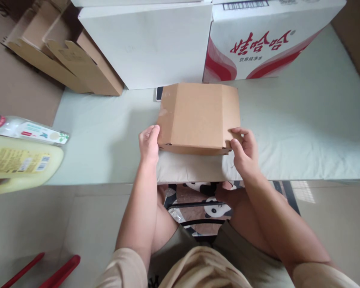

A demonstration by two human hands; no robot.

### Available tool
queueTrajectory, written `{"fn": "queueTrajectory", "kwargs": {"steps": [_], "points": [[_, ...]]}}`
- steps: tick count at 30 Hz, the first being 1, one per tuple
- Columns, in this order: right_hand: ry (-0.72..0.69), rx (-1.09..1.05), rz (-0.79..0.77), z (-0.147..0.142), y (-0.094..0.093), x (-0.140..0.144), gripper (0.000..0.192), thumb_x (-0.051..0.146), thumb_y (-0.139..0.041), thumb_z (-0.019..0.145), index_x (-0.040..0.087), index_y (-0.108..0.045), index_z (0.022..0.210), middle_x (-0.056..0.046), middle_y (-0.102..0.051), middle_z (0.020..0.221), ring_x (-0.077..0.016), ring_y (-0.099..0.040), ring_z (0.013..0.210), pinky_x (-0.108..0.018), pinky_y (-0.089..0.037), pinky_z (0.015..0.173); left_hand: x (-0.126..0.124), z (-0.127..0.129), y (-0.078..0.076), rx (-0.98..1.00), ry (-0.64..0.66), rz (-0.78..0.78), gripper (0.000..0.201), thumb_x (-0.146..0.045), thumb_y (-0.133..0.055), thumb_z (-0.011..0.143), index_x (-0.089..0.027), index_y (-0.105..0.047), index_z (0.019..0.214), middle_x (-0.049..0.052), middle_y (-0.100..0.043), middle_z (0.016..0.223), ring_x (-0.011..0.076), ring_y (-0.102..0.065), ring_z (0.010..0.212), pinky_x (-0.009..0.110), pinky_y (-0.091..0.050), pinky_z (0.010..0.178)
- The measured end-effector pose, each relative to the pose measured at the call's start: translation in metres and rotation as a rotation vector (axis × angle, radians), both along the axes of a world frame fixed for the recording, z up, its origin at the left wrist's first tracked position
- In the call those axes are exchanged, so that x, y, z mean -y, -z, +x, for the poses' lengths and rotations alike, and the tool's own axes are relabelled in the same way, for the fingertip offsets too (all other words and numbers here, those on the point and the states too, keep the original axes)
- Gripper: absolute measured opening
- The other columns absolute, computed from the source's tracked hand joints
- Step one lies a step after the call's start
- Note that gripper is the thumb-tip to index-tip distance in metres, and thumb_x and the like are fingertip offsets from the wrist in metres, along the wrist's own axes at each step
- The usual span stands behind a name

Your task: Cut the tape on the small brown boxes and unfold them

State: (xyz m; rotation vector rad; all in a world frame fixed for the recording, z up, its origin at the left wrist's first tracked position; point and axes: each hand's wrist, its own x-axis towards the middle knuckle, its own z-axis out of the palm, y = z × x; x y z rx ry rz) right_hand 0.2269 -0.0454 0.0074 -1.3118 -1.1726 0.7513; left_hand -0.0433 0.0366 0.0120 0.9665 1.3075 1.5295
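From here, I have my left grip [151, 142] and right grip [239, 139] narrowly closed on opposite sides of the brown carton [199, 114]; its inside is hidden.

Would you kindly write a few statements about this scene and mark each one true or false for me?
1. The left hand holds the left side of the brown box. True.
2. Only one hand touches the box. False: the right hand holds its right side.
3. The box partly hides a phone. True.
4. The yellow jug is to the right of the box. False: it is to the left.
5. The carton with red writing is farther from the person than the box. True.
6. The cloth under the box is black. False: it is pale green.
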Motion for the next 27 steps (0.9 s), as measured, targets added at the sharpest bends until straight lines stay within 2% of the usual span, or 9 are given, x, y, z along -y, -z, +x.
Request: {"fn": "queueTrajectory", "kwargs": {"steps": [5,10,15,23,27], "points": [[0.034,0.014,0.007,-0.0018,-0.0025,-0.0007,0.028,0.05,-0.066,0.095,0.028,-0.065,0.113,-0.005,-0.069,0.112,-0.0161,-0.066,0.09,-0.03,-0.057,0.076,0.0006,-0.0008,-0.0011,-0.023,-0.014,0.023,0.055,-0.049,-0.079,0.073,-0.022,-0.034,0.057,-0.004,-0.031,0.062,0.0097,-0.031,0.059,0.026,-0.024,0.054],[0.034,0.026,0.01,-0.0011,-0.0028,-0.0005,0.026,0.046,-0.065,0.095,0.027,-0.065,0.113,-0.005,-0.07,0.113,-0.0171,-0.067,0.098,-0.031,-0.057,0.082,0.0004,-0.0008,-0.0006,-0.023,-0.01,0.031,0.056,-0.045,-0.077,0.076,-0.023,-0.028,0.059,-0.004,-0.025,0.063,0.0097,-0.027,0.06,0.026,-0.021,0.054],[0.037,0.031,-0.001,-0.0014,-0.0026,-0.0003,0.026,0.045,-0.064,0.095,0.027,-0.065,0.113,-0.005,-0.069,0.113,-0.0168,-0.066,0.097,-0.031,-0.056,0.081,0.0008,-0.0006,-0.0004,-0.018,-0.01,0.039,0.058,-0.045,-0.078,0.078,-0.023,-0.028,0.06,-0.004,-0.024,0.064,0.0102,-0.026,0.059,0.028,-0.021,0.054],[0.04,0.031,-0.014,-0.0016,-0.0045,-0.0004,0.027,0.047,-0.065,0.095,0.027,-0.065,0.113,-0.005,-0.069,0.114,-0.0173,-0.066,0.097,-0.032,-0.057,0.081,0.0015,0.0017,0.0008,0.005,-0.026,0.017,0.057,-0.047,-0.08,0.076,-0.023,-0.032,0.059,-0.004,-0.029,0.064,0.0106,-0.029,0.059,0.028,-0.023,0.054],[-0.006,-0.099,-0.046,0.0004,-0.001,-0.0023,0.026,0.049,-0.063,0.094,0.028,-0.063,0.11,-0.004,-0.068,0.117,-0.014,-0.062,0.085,-0.028,-0.054,0.073,-0.004,-0.0002,0.0006,0.116,-0.057,-0.075,0.048,-0.059,-0.071,0.078,-0.022,-0.045,0.063,-0.002,-0.044,0.064,0.0119,-0.043,0.058,0.027,-0.032,0.055]]}}
